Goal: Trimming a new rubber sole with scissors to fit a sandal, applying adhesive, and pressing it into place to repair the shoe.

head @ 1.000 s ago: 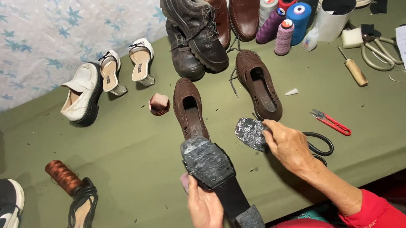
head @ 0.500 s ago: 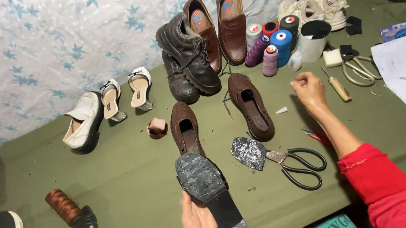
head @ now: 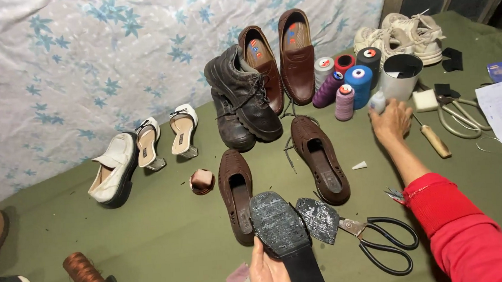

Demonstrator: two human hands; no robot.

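**Shoe held sole-up, other hand at the bottle**

Shoe (head: 281,232) sits at the near edge of the table (head: 152,240), turned sole-up. The left hand (head: 269,272) grasps it from below, fingers wrapped round the narrow part behind the forefoot. The worn black sole faces the camera.

The right hand (head: 390,122) is stretched far across to a small white bottle (head: 378,101). The bottle stands between the spools (head: 346,88) and the grey cup (head: 401,76). The fingers bend over the bottle and touch it. Whether they have closed round it cannot be told from this angle.

A cut patch (head: 319,219) lies just beside the sole, touching the scissors (head: 379,240). Two brown slip-ons (head: 322,160) lie just beyond.

Judging from this, the left grip looks sound. Holding the shoe low and level keeps the sole flat and steady.

The reach is the weak point. The bottle is crowded, so taking it by the body from above, with the fingertips, would spare the purple spool next to it. The sleeve passes over the scissors and a small snipper (head: 395,194), so keeping the forearm raised would avoid dragging them.
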